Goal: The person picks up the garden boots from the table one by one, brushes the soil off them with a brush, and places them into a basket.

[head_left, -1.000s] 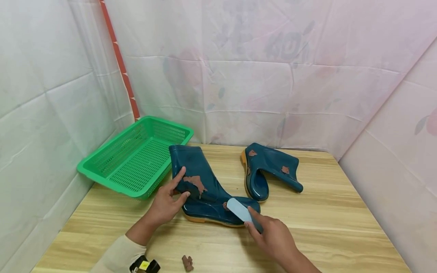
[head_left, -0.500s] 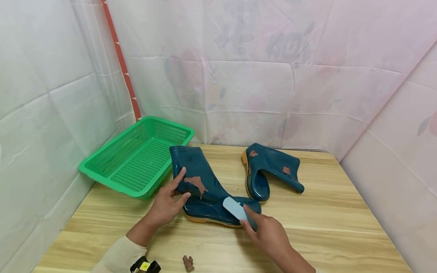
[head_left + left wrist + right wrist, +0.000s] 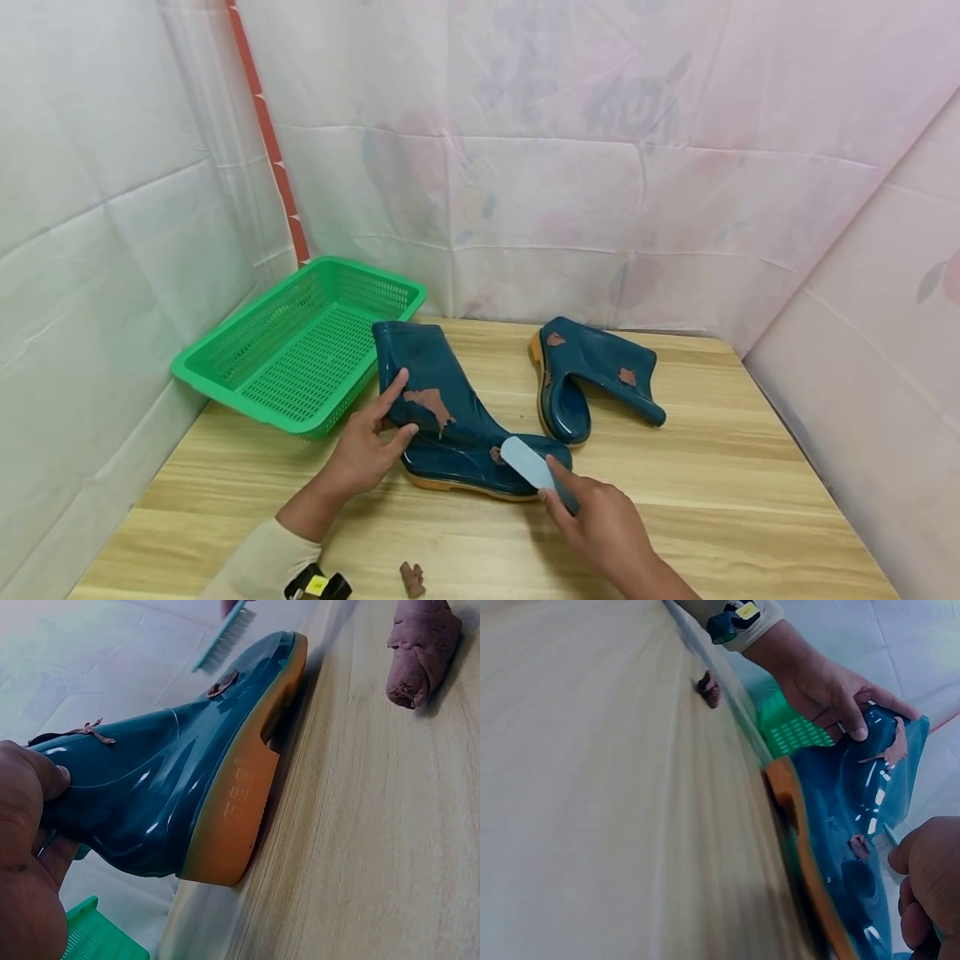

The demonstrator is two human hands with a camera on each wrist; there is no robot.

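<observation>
wood-grained counter (image 3: 720, 500) | green basket (image 3: 240, 403), back left | near boot (image 3: 468, 425), brown-patched, on counter | left hand (image 3: 367, 446) part-closed, pinching its shaft | right hand (image 3: 603, 521) curled round brush (image 3: 528, 464), held over boot's foot | brown lump (image 3: 412, 579), counter's near side

A glossy dark-blue boot (image 3: 480, 429) is standing on its orange sole, toe pointing right, a large brown patch (image 3: 431, 404) clinging to its shaft and a smaller patch (image 3: 496, 455) to its forefoot. The left hand (image 3: 365, 446) is gripping the shaft. The right hand (image 3: 602, 521) is holding a pale-blue brush (image 3: 527, 462) bristles-down over the forefoot, perhaps touching it.
</observation>
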